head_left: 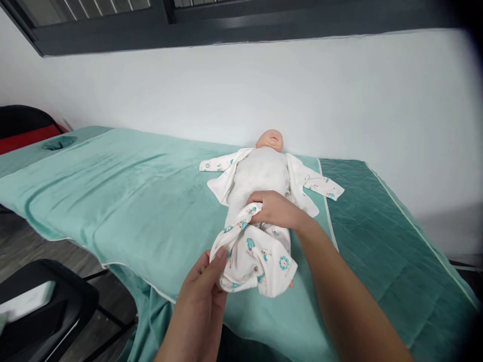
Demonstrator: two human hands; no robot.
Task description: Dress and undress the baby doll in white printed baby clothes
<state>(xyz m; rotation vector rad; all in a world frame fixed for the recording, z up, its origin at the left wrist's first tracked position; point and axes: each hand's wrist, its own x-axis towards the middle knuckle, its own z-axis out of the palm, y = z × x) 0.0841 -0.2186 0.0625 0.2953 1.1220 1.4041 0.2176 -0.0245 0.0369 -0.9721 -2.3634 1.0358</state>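
A baby doll [270, 140] lies on its back on the green-covered bed, its head toward the wall. Its body is white, and an open white patterned jacket [223, 187] is spread out under it, sleeves to both sides. White pants with a teal print [266, 256] are bunched over the doll's legs. At the near left edge of the pants, my left hand [206, 281] pinches the cloth between thumb and fingers. My right hand [272, 210] grips the upper edge of the pants at the doll's lower body; some of its fingertips are hidden in the cloth.
The green sheet [151, 201] covers the long bed, with a darker quilted pad [377, 226] at the right. A black chair [75, 296] holding a white object [32, 300] stands at the near left. Behind the bed is a white wall [169, 95].
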